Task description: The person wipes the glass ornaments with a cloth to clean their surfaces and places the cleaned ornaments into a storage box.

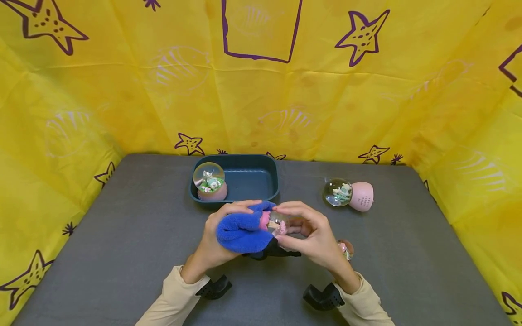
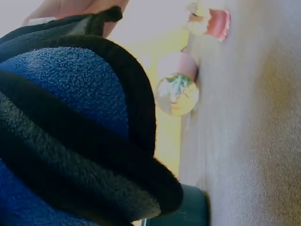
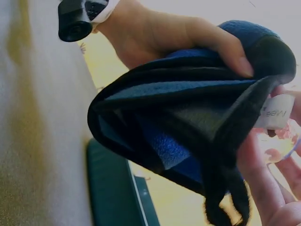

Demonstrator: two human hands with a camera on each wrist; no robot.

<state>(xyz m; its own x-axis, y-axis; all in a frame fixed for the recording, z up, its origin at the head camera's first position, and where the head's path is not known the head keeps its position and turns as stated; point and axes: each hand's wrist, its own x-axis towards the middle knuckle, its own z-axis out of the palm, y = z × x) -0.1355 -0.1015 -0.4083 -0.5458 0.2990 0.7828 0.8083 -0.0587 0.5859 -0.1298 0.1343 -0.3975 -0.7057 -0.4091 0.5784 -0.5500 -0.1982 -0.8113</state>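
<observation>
My left hand (image 1: pixel 214 237) grips a folded blue towel (image 1: pixel 242 232) with black edging. The towel wraps the pink base of a small snow globe (image 1: pixel 278 224), which lies sideways between my hands. My right hand (image 1: pixel 314 233) holds the globe's clear dome between thumb and fingers. In the right wrist view, the towel (image 3: pixel 174 146) hangs in open folds with a black loop, and the left thumb presses on it. A white label (image 3: pixel 275 112) shows beside the right fingers. Much of the globe's base is hidden by the towel.
A dark green bin (image 1: pixel 254 181) stands at the back, with a pink-based snow globe (image 1: pixel 210 181) upright in its left end. Another pink-based snow globe (image 1: pixel 348 194) lies on its side at the right. A smaller globe (image 1: pixel 346 250) is partly hidden behind the right wrist.
</observation>
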